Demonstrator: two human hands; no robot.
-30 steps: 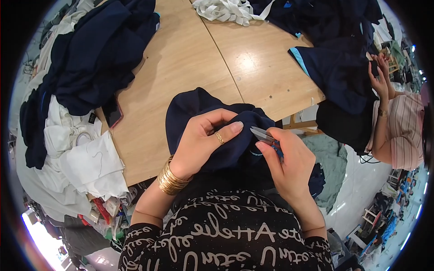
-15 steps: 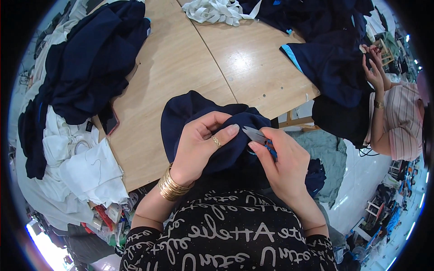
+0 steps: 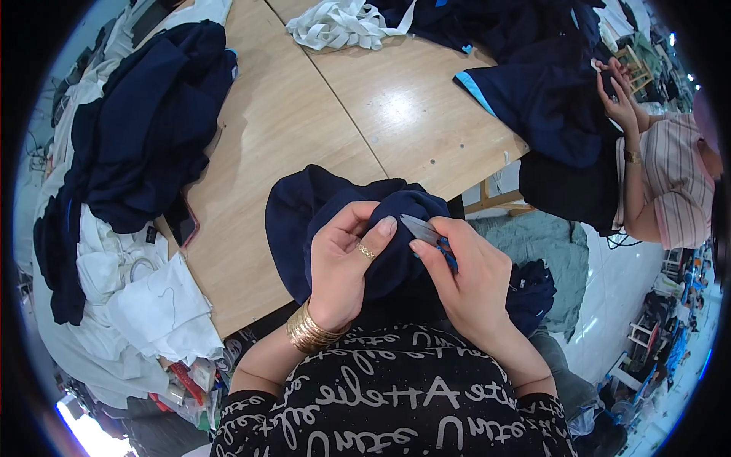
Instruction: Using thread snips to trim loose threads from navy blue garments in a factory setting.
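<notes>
A dark navy garment (image 3: 293, 221) lies bunched at the table's near edge and over my lap. My left hand (image 3: 346, 259) grips a fold of it between thumb and fingers. In my right hand (image 3: 468, 278) are small thread snips (image 3: 422, 233) with blue handles, held close to the blades. Their pointed tip touches or nearly touches the cloth just right of my left thumb. Whether a thread lies at the tip is too small to tell.
Navy garments (image 3: 152, 122) are heaped at left, beside a phone (image 3: 183, 221) and white cloth (image 3: 160, 305). White tape (image 3: 339, 27) lies coiled at the far side of the wooden table (image 3: 282, 129). More navy garments (image 3: 541, 107) lie at right, near a seated co-worker (image 3: 662, 175).
The view has shifted a little, so the table and heaps sit differently. My hands keep hold of the garment and snips, with the snips still beside my left thumb.
</notes>
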